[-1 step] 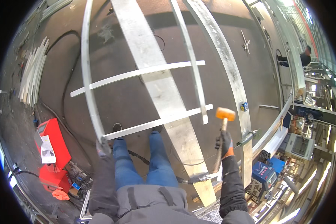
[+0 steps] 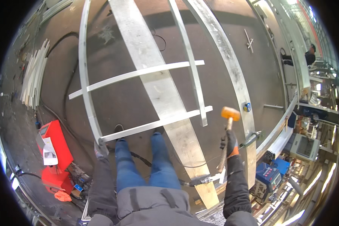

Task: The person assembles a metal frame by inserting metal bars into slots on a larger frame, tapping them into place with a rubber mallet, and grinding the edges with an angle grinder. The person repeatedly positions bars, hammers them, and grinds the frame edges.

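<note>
My right hand (image 2: 229, 142), in a dark glove with an orange cuff, is closed round the wooden handle of a mallet (image 2: 230, 113). The mallet's orange head points up, away from me. At the near end of a long metal bar (image 2: 83, 67) on the left, my left hand (image 2: 101, 149) grips the bar's end, its fingers partly hidden. A near crossbar (image 2: 154, 125) meets that bar beside this hand. Farther off, a second crossbar (image 2: 132, 76) and a right-hand long bar (image 2: 188, 49) complete a ladder-like layout.
A wide metal plank (image 2: 160, 90) runs under the bars; another plank (image 2: 229, 56) holds a blue tape measure (image 2: 247, 107) and a clamp (image 2: 251, 139). Left are a red machine (image 2: 60, 143), cables and stacked strips (image 2: 34, 75). A blue machine (image 2: 267, 175) stands right; a person (image 2: 309, 56) is far right.
The mallet and my right hand sit slightly farther right in view. The left bar's near end and my left hand have shifted slightly left. Both grips are the same.
</note>
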Action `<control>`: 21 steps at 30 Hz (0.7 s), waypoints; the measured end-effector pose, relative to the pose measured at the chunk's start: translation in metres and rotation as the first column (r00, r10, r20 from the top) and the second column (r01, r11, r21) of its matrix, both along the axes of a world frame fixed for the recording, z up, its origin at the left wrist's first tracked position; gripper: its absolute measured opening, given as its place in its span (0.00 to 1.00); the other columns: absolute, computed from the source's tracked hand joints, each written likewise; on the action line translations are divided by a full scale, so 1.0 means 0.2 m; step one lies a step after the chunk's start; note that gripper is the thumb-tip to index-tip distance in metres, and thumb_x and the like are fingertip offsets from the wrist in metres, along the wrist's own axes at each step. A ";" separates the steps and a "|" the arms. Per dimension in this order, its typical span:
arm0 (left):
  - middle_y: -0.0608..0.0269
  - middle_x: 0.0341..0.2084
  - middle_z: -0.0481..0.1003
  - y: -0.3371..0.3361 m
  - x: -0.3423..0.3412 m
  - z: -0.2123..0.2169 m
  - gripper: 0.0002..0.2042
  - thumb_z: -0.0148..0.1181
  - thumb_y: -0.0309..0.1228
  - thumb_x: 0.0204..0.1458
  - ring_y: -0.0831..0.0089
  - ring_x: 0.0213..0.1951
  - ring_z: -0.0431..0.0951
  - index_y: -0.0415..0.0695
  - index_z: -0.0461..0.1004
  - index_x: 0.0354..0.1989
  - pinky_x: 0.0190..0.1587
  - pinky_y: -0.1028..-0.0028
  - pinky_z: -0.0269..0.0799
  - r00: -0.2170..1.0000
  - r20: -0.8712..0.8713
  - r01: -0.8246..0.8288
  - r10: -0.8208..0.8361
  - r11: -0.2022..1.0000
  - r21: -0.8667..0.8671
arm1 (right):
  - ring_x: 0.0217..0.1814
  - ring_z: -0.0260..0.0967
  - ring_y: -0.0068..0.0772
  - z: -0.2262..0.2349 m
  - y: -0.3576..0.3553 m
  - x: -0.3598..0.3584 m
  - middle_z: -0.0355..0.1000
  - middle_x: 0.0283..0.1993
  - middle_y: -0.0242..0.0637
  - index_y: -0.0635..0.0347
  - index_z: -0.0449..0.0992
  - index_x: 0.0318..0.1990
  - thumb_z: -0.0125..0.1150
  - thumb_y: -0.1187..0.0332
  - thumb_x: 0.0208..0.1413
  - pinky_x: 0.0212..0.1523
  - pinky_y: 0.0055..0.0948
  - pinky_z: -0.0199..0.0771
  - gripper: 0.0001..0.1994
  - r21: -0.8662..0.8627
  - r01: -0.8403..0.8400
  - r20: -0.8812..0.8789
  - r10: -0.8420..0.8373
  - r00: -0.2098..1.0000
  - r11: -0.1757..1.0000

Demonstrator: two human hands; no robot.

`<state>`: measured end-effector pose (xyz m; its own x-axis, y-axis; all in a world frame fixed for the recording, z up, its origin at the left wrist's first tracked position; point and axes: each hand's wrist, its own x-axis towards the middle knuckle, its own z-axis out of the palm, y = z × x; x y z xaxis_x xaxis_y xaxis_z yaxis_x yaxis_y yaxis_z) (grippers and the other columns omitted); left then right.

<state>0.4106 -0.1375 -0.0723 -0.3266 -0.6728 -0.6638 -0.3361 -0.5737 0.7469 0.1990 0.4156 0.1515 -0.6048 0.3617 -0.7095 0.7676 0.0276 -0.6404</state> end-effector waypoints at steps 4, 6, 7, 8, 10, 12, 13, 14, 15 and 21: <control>0.66 0.28 0.71 -0.20 0.08 -0.12 0.14 0.48 0.41 0.68 0.76 0.23 0.71 0.48 0.65 0.55 0.22 0.73 0.70 0.968 0.112 0.243 -0.223 0.945 -0.218 | 0.16 0.58 0.22 -0.21 0.26 -0.16 0.64 0.26 0.32 0.49 0.68 0.55 0.52 0.48 0.65 0.16 0.25 0.63 0.19 0.006 -0.165 0.166 0.162 0.973 0.986; 0.65 0.28 0.71 -0.26 0.12 -0.15 0.15 0.47 0.42 0.68 0.75 0.22 0.71 0.48 0.64 0.56 0.21 0.73 0.69 0.969 0.070 0.243 -0.235 0.961 -0.134 | 0.14 0.57 0.23 -0.27 0.30 -0.17 0.63 0.23 0.31 0.49 0.68 0.54 0.53 0.49 0.65 0.14 0.27 0.61 0.18 -0.109 -0.317 0.197 0.333 0.922 0.942; 0.65 0.29 0.71 -0.28 0.13 -0.14 0.15 0.47 0.41 0.68 0.74 0.22 0.72 0.48 0.64 0.56 0.20 0.72 0.69 0.969 0.089 0.243 -0.232 0.959 -0.147 | 0.14 0.57 0.22 -0.28 0.34 -0.17 0.63 0.22 0.30 0.50 0.68 0.51 0.53 0.50 0.65 0.13 0.28 0.60 0.17 -0.060 -0.306 0.236 0.311 0.921 0.950; 0.64 0.29 0.72 -0.30 0.14 -0.13 0.14 0.47 0.41 0.68 0.74 0.22 0.72 0.48 0.64 0.57 0.20 0.72 0.68 0.947 0.203 0.282 -0.251 0.949 -0.141 | 0.14 0.57 0.21 -0.26 0.42 -0.18 0.63 0.22 0.29 0.50 0.68 0.48 0.54 0.51 0.65 0.13 0.28 0.60 0.15 -0.079 -0.313 0.243 0.323 0.915 0.946; 0.64 0.29 0.72 -0.31 0.14 -0.11 0.13 0.47 0.39 0.68 0.73 0.22 0.72 0.48 0.64 0.56 0.19 0.72 0.68 0.910 0.341 0.308 -0.237 0.936 -0.169 | 0.13 0.57 0.20 -0.21 0.64 -0.27 0.63 0.22 0.27 0.49 0.67 0.45 0.55 0.51 0.65 0.12 0.27 0.59 0.14 -0.097 -0.199 0.256 0.218 0.942 0.975; 0.64 0.30 0.72 -0.32 0.14 -0.11 0.13 0.47 0.39 0.68 0.73 0.22 0.72 0.49 0.65 0.56 0.20 0.72 0.69 0.966 0.201 0.193 -0.164 0.972 -0.136 | 0.14 0.55 0.19 -0.09 0.91 -0.36 0.62 0.22 0.25 0.47 0.67 0.42 0.56 0.48 0.64 0.13 0.25 0.58 0.15 0.032 0.002 0.182 -0.008 0.983 0.999; 0.64 0.30 0.72 -0.32 0.15 -0.12 0.13 0.46 0.39 0.68 0.72 0.22 0.72 0.49 0.65 0.55 0.20 0.72 0.69 0.960 0.235 0.187 -0.152 0.973 -0.135 | 0.15 0.55 0.18 -0.04 1.01 -0.41 0.61 0.22 0.24 0.45 0.68 0.41 0.56 0.46 0.63 0.14 0.24 0.58 0.15 0.161 0.097 0.127 -0.118 0.985 0.982; 0.64 0.32 0.73 -0.33 0.16 -0.13 0.12 0.45 0.40 0.68 0.72 0.24 0.74 0.47 0.67 0.53 0.22 0.72 0.71 0.937 0.315 0.213 -0.153 0.963 -0.165 | 0.15 0.54 0.19 -0.04 1.06 -0.47 0.60 0.22 0.24 0.46 0.67 0.38 0.55 0.44 0.63 0.15 0.24 0.59 0.17 0.145 0.238 -0.104 -0.225 0.969 0.960; 0.64 0.31 0.74 -0.34 0.18 -0.15 0.13 0.46 0.40 0.68 0.72 0.24 0.74 0.47 0.67 0.52 0.23 0.72 0.71 0.951 0.262 0.204 -0.167 0.971 -0.123 | 0.16 0.54 0.19 -0.05 1.06 -0.50 0.59 0.22 0.24 0.48 0.66 0.36 0.54 0.43 0.63 0.16 0.24 0.60 0.19 0.168 0.442 -0.315 -0.377 0.871 0.881; 0.60 0.31 0.74 -0.56 0.27 -0.19 0.15 0.47 0.44 0.68 0.65 0.26 0.78 0.48 0.66 0.53 0.25 0.64 0.78 1.000 -0.002 -0.029 0.030 0.984 0.175 | 0.16 0.59 0.22 -0.37 0.48 -0.19 0.63 0.22 0.29 0.55 0.69 0.46 0.52 0.52 0.66 0.16 0.26 0.62 0.16 -0.188 -0.351 0.341 0.396 0.852 0.917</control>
<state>0.4651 -0.2503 -0.1098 -0.3116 -0.5559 -0.7706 -0.3139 -0.7052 0.6357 0.1613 0.5125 0.0782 -0.3681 0.0632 -0.9276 0.8925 0.3036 -0.3335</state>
